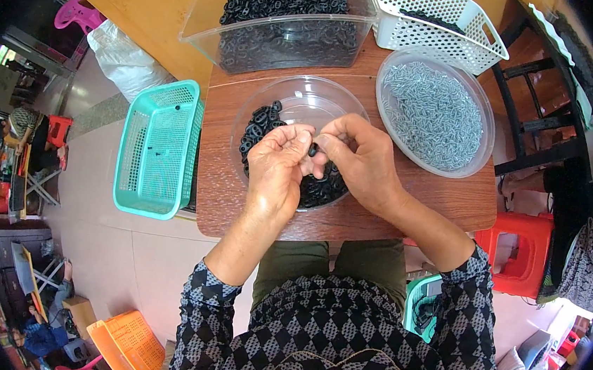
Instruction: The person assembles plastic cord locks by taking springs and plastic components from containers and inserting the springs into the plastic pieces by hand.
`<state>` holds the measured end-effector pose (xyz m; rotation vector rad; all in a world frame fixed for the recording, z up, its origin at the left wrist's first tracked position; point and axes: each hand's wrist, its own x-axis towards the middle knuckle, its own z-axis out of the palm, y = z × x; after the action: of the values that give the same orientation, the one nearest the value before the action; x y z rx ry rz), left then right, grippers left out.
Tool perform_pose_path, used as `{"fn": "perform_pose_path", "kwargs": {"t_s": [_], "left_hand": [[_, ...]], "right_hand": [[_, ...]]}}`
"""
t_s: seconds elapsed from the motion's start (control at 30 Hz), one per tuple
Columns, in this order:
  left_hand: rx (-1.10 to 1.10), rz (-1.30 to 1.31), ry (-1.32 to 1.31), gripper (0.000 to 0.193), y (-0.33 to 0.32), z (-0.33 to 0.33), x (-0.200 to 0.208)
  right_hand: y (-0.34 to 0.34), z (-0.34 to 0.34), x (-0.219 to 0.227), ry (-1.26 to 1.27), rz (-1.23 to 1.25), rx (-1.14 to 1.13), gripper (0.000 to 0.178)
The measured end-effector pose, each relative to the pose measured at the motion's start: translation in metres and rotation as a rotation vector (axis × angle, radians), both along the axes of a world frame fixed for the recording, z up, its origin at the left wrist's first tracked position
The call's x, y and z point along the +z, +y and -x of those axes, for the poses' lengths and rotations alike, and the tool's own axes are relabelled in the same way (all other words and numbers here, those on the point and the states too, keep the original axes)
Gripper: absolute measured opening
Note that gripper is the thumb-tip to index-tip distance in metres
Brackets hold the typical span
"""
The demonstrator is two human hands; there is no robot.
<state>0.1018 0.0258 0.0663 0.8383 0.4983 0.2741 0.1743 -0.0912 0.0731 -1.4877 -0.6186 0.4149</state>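
Note:
Over a clear round bowl (308, 82), my left hand (276, 163) pinches a small black plastic part (313, 149) between thumb and fingers. My right hand (363, 161) meets it there, thumb and forefinger pressed together at the same part; whatever else they hold is too small to make out. Loose black ring-shaped parts (263, 127) lie heaped in the bowl, partly hidden under both hands. To the right stands a round clear tub (484, 146) full of small silvery metal pins or screws (433, 116).
A clear bin (204, 32) of black parts stands at the table's back, beside a white perforated basket (401, 35). Left of the brown table (214, 199) is a turquoise basket (147, 204) with a few black bits. A red stool (526, 258) is at the right, an orange crate (129, 343) lower left.

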Motion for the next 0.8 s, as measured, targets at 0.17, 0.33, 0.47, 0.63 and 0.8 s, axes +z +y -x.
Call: {"fn": "perform_pose_path", "kwargs": {"t_s": [0.17,0.33,0.47,0.63,0.8], "left_hand": [[-0.156,-0.037,0.157,0.023,0.02,-0.006,-0.001],[-0.275,-0.311,0.211,0.015,0.04,-0.01,-0.007],[-0.357,-0.698,0.21,0.007,0.028,-0.017,-0.004],[-0.544,-1.229,0.068,0.018,0.027,-0.023,-0.028],[-0.601,-1.691,0.068,0.019,0.004,-0.028,-0.019]], "right_hand": [[-0.016,-0.018,-0.003,-0.251,0.072,-0.149,0.005],[-0.034,-0.032,0.003,-0.156,0.03,-0.158,0.007],[-0.049,-0.034,-0.001,-0.128,0.034,-0.133,0.007],[-0.056,-0.032,-0.007,-0.142,0.057,-0.124,0.007],[-0.06,-0.029,-0.006,-0.116,0.069,-0.098,0.008]]}}
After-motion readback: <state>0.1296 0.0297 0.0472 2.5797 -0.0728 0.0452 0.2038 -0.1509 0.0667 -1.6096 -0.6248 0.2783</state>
